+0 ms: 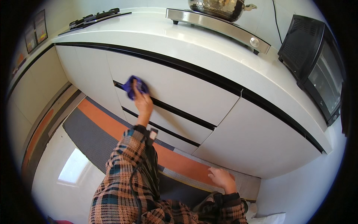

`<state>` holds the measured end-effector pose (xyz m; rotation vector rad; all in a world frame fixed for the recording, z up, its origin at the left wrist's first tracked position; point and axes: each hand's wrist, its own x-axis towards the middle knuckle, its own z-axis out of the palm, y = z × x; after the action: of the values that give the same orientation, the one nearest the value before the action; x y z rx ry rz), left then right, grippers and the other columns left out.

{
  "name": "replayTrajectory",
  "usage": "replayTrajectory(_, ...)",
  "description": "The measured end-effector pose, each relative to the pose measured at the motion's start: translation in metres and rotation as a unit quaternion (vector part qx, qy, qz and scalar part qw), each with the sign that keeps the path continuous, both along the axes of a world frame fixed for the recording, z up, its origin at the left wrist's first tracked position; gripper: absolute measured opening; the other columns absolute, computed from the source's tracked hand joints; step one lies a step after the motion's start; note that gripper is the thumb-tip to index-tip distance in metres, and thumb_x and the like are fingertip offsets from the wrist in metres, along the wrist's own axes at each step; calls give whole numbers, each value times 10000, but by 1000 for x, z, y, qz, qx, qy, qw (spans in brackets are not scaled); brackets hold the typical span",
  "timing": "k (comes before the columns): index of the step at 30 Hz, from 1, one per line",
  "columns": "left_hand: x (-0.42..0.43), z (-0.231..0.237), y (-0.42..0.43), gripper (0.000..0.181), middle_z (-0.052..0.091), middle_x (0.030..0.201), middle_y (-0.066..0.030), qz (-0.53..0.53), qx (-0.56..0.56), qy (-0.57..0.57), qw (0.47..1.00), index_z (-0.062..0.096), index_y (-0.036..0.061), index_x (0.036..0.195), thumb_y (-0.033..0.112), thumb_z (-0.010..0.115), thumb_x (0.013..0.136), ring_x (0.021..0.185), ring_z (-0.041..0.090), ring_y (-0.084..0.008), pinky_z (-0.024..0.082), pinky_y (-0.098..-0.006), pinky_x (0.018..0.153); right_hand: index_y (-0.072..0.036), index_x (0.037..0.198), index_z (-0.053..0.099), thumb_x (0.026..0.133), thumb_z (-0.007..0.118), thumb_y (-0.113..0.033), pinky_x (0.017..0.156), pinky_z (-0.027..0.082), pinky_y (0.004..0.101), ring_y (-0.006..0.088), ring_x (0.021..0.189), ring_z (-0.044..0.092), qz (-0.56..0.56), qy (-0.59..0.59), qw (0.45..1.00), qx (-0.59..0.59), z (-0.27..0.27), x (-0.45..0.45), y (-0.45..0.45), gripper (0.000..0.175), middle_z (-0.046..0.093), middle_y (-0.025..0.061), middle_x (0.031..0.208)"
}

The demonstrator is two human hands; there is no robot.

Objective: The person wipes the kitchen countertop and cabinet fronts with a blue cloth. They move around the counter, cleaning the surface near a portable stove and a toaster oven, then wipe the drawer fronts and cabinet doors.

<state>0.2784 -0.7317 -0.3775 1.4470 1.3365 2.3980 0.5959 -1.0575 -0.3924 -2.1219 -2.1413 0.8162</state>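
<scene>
My left hand (142, 98) presses a crumpled purple cloth (135, 85) against the white drawer fronts (173, 84), at the black recessed strip below the top drawer, near its left end. The fingers lie over the cloth, which is slightly blurred. Low on the right, my right hand (222, 177) hangs over the striped floor mat (179, 165), with its fingers curled and nothing seen in them. Part of its palm is hidden from view.
Above the drawers runs a white countertop (145, 28) with a gas hob (93, 18), a steel-fronted cooktop (212, 26) bearing a hammered metal pot (218, 8), and a black toaster oven (310, 61). Cabinets turn a corner at left. A cable (134, 184) runs along my left sleeve.
</scene>
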Motion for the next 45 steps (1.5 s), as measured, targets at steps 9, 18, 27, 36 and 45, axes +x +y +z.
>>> replayTrajectory(9, -20, 50, 29, 472, 447, 1371, -293, 101, -10, -75, 992, 404, -116, 1339, 22, 417, 888, 1315, 395, -388, 255, -405, 1129, -67, 1167, 604, 891, 590, -215, 847, 490, 407, 350, 999, 624, -137, 46, 989, 40, 7, 18, -11, 313, 662, 193, 1071)
replayTrajectory(18, 59, 89, -70, 457, 537, 1258, -139, -87, 166, 374, 908, 599, 83, 1158, 64, 620, 701, 1271, 461, -319, 249, -524, 1114, 3, 1072, 604, 853, 603, -138, 770, 501, 390, 319, 832, 647, -229, 0, 946, 230, 15, 74, -109, 260, 667, 175, 880)
replayTrajectory(27, -89, 92, 49, 507, 539, 1245, -261, 74, 11, 124, 989, 496, -44, 1279, 106, 569, 800, 1201, 462, -452, 320, -497, 1076, -5, 1143, 626, 938, 507, -228, 880, 463, 401, 314, 950, 596, -473, -13, 836, 277, -31, 94, -228, 325, 640, 197, 1048)
replayTrajectory(36, -52, 92, 35, 557, 418, 1347, -347, 96, 64, 69, 991, 392, -106, 1348, 9, 471, 809, 1295, 348, -510, 243, -514, 1111, 16, 1081, 626, 922, 492, -196, 821, 479, 436, 347, 884, 615, -455, -57, 832, 313, -6, 72, -232, 297, 655, 216, 963)
replayTrajectory(45, -72, 76, 29, 505, 543, 1260, -246, -2, 50, 180, 982, 516, -19, 1283, 62, 563, 787, 1139, 507, -458, 377, -495, 1020, 13, 1058, 642, 920, 472, -228, 842, 467, 455, 372, 916, 605, -444, -96, 844, 286, -4, 71, -225, 326, 656, 232, 961)
